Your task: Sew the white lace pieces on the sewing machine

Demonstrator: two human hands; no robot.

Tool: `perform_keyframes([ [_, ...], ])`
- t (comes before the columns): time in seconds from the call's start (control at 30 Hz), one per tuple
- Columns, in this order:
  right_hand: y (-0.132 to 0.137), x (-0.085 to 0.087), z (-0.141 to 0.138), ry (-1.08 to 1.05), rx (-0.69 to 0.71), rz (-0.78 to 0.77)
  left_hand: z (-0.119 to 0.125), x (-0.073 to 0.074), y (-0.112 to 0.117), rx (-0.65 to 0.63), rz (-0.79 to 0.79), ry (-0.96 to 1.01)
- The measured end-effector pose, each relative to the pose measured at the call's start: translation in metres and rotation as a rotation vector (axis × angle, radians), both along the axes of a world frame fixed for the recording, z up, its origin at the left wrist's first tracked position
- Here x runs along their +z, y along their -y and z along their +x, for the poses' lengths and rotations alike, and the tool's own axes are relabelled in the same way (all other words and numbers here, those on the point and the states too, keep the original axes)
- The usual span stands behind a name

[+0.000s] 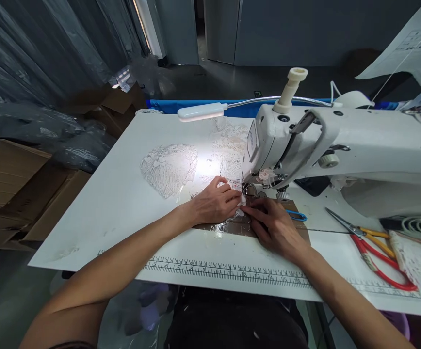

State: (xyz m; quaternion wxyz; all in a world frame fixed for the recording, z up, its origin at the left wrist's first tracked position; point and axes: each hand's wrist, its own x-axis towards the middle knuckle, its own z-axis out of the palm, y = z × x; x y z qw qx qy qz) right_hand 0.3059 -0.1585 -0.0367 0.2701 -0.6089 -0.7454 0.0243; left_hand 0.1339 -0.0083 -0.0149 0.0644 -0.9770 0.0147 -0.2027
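By the sewing machine (pixel 265 140), your curled left hand (pixel 216 201) and your right hand (pixel 276 225) touch white lace (pixel 241 212), any pinch impossible to tell, the tabletop (pixel 105 208) spreading wide toward its left edge.

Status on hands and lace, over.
Left hand on white lace. Right hand at lace edge, by sewing machine. Red-handled scissors off right, clear of both hands.

Red-handled scissors (pixel 360 246) are placed at four o'clock, a cardboard box (pixel 8 177) at nine, a printed sheet (pixel 407 46) at two.
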Motion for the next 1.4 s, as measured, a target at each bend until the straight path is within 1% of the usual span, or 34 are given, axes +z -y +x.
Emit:
perform_keyframes([
  [0.3,-0.004,0.005,-0.003,0.030,-0.031,-0.020,0.000,0.001,-0.001,0.054,-0.031,-0.007],
  [0.4,-0.008,0.006,-0.002,0.078,-0.047,-0.039,0.002,0.001,-0.002,0.084,-0.024,-0.027],
  [0.57,-0.015,0.009,-0.001,0.213,-0.094,-0.056,0.008,0.000,0.001,0.188,0.019,-0.032],
  [0.67,-0.017,0.009,0.000,0.223,-0.103,-0.080,0.010,0.000,0.004,0.226,0.039,-0.027],
  [0.77,-0.016,0.008,0.001,0.138,-0.099,-0.077,0.010,0.000,0.006,0.230,0.041,-0.026],
  [0.9,-0.010,0.007,0.008,-0.124,-0.092,-0.017,0.010,-0.002,0.009,0.239,0.018,-0.033],
  [0.97,-0.007,0.008,0.012,-0.225,-0.155,0.046,0.009,-0.003,0.010,0.247,-0.003,-0.032],
  [1.03,-0.004,0.009,0.017,-0.280,-0.234,0.112,0.007,-0.003,0.010,0.248,-0.025,-0.015],
  [1.1,-0.003,0.009,0.021,-0.308,-0.285,0.134,0.004,-0.001,0.007,0.237,-0.047,0.035],
  [1.2,-0.002,0.006,0.024,-0.305,-0.338,0.109,-0.003,0.002,-0.002,0.184,-0.089,0.135],
  [1.3,-0.003,0.003,0.025,-0.260,-0.370,0.070,-0.008,0.003,-0.008,0.045,-0.156,0.169],
  [1.4,-0.004,0.001,0.025,-0.228,-0.376,0.067,-0.006,-0.001,-0.008,-0.116,-0.235,0.117],
])
